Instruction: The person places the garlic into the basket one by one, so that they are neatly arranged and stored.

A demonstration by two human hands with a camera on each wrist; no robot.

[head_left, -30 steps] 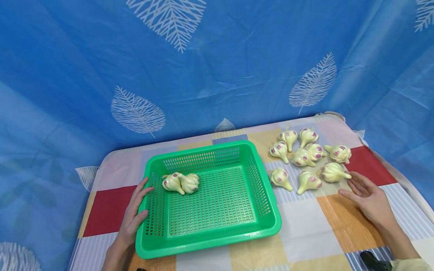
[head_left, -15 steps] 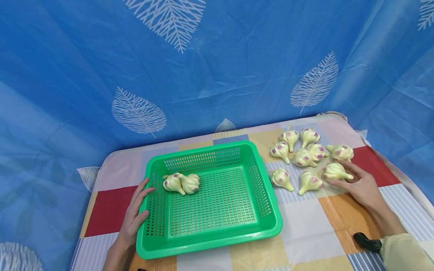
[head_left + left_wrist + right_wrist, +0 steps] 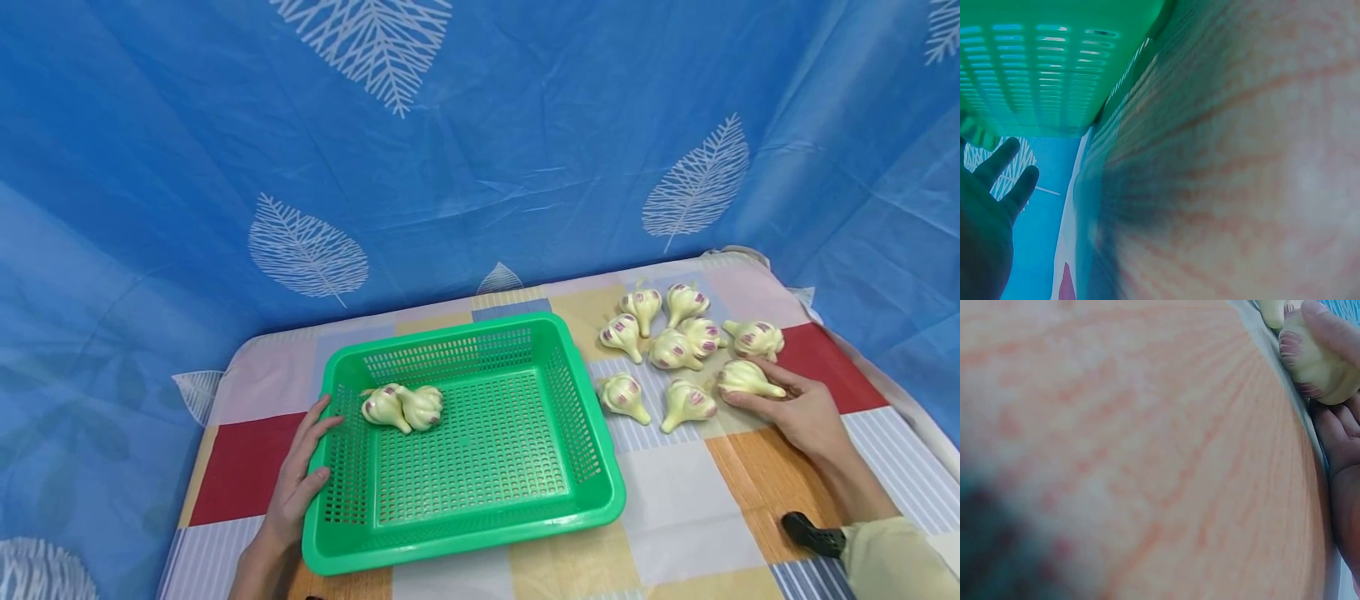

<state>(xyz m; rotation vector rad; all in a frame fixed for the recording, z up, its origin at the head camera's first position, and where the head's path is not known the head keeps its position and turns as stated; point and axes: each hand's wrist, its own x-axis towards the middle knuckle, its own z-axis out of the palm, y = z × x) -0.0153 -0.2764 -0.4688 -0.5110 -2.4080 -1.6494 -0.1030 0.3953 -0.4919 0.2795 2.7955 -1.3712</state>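
Observation:
My right hand [image 3: 813,417] pinches a pale garlic bulb [image 3: 742,377] between thumb and fingers, low over the cloth, its stem pointing toward the palm. In the right wrist view the thumb lies over that bulb [image 3: 1319,365], with the other fingers below it. My left hand [image 3: 292,492] rests on the left rim of a green basket [image 3: 468,547], fingers extended; the left wrist view shows two fingers spread beside the basket wall [image 3: 1035,75]. Inside the basket, toward its left side, two garlic bulbs [image 3: 386,408] [image 3: 422,408] touch each other.
Several more bulbs [image 3: 673,349] lie right of the basket, the nearest one [image 3: 622,396] close to its right rim. A patchwork cloth [image 3: 667,492] covers the table, and a blue leaf-print curtain [image 3: 480,167] stands behind. A black strap [image 3: 812,535] is near the right sleeve.
My right hand has moved left and slightly up to the bulb, and its thumb and fingers have closed around it. My left hand stays at the basket rim.

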